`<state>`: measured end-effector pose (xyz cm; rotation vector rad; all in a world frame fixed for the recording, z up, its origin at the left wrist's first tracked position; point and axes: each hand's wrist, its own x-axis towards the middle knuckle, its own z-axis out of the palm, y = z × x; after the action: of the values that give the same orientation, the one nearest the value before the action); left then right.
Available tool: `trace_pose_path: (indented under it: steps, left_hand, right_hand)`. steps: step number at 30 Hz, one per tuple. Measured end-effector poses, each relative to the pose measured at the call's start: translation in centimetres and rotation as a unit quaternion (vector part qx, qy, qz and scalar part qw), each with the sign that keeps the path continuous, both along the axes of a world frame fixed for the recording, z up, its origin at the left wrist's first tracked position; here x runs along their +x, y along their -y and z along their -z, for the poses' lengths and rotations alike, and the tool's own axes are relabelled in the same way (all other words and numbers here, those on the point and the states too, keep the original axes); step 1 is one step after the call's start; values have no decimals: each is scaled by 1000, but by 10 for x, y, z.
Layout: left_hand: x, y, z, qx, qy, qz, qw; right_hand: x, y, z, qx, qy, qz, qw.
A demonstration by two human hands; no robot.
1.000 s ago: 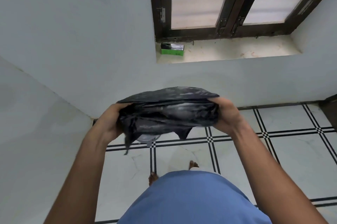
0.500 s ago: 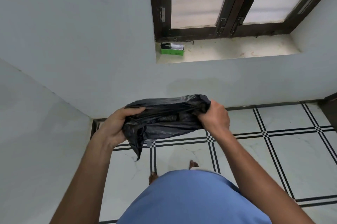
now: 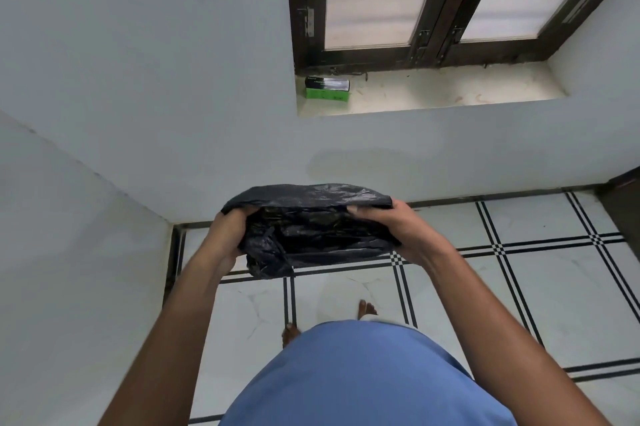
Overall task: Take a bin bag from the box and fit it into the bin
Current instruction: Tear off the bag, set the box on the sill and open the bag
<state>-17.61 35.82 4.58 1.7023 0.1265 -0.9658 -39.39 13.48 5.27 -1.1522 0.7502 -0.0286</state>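
A crumpled black bin bag (image 3: 311,228) is stretched between both hands at waist height, its mouth pulled open toward me. My left hand (image 3: 228,235) grips its left edge and my right hand (image 3: 391,228) grips its right edge. The green and black bag box (image 3: 327,88) lies on the left end of the window sill (image 3: 450,89), far above the hands. The bin is hidden; I cannot see it under the bag.
A pale wall corner closes in on the left and ahead. The floor (image 3: 536,287) is white tile with black grid lines. My bare feet (image 3: 367,307) stand just below the bag. A dark door frame (image 3: 623,210) shows at the right edge.
The hands have moved apart again after coming closer half a second ago, spreading the bag wider. The bag sits slightly lower than one second ago.
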Motion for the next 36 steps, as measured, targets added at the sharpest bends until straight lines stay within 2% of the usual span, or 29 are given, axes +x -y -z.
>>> trace_pose_path:
  steps: [4, 5, 6, 7, 9, 10, 12, 14, 15, 17, 18, 20, 21, 22, 23, 24, 25, 26, 27, 28, 29, 30, 31, 34, 36]
  left_hand:
    - [7, -18, -1, -17, -12, 126, 992]
    - [9, -21, -4, -18, -19, 159, 987]
    - [12, -22, -8, -15, -26, 182, 983]
    - [17, -24, -13, -2, -25, 193, 981]
    - [32, -20, -23, 59, 27, 213, 975]
    - [41, -18, -28, 103, 78, 230, 964]
    - [58, -13, -44, 213, 203, 268, 917]
    - [72, -11, -67, 336, 320, 287, 838]
    - [76, -9, -81, 370, 369, 267, 810]
    - [76, -2, -108, 345, 453, 176, 803]
    - [73, 1, -119, 305, 498, 117, 803]
    - [57, 1, -126, 189, 575, 6, 796]
    - [45, -1, -119, 119, 600, -29, 790]
    - [33, -2, -104, 74, 612, -30, 787]
    - [22, -6, -79, 81, 605, 8, 792]
    - [16, -9, -51, 129, 573, 85, 805]
    - [13, -14, -20, 210, 501, 192, 817]
    - [10, -22, 7, 296, 400, 303, 813]
    - [8, -32, 27, 366, 281, 398, 793]
    - [6, -45, 43, 398, 162, 456, 779]
    - [7, -57, 54, 413, 87, 477, 771]
    - [12, -66, 61, 422, 66, 476, 769]
    - [18, -70, 64, 430, 90, 462, 771]
    - [47, -61, 44, 455, 263, 368, 767]
    - [63, -49, 19, 415, 370, 238, 796]
  right_hand:
    - [0, 6, 5, 27, -28, -6, 999]
    - [2, 6, 5, -14, -59, -29, 998]
    - [6, 8, 4, -100, -109, -67, 987]
    - [12, 10, 4, -220, -170, -115, 954]
    - [25, 14, -2, -441, -291, -179, 830]
    - [31, 16, -8, -502, -323, -171, 784]
    - [44, 21, -22, -550, -352, -154, 741]
    - [60, 23, -48, -567, -389, -170, 706]
    - [66, 26, -61, -578, -401, -165, 691]
    - [77, 33, -87, -621, -363, -85, 689]
    - [79, 32, -94, -647, -299, -14, 701]
    - [76, 19, -93, -670, -83, 144, 724]
    - [73, 10, -82, -668, 9, 187, 720]
    - [70, 0, -64, -673, 48, 192, 713]
    - [67, -11, -44, -673, 36, 159, 722]
    - [63, -18, -18, -651, -34, 75, 754]
    - [56, -26, 5, -599, -157, -51, 784]
    - [47, -33, 25, -515, -289, -209, 780]
    - [36, -38, 41, -404, -383, -341, 757]
    - [25, -43, 53, -301, -433, -414, 742]
    - [17, -42, 61, -248, -453, -433, 739]
    - [14, -35, 65, -250, -456, -424, 741]
    - [17, -27, 66, -288, -446, -394, 750]
    - [39, -1, 42, -468, -404, -215, 756]
    - [56, 10, 16, -538, -324, -32, 778]
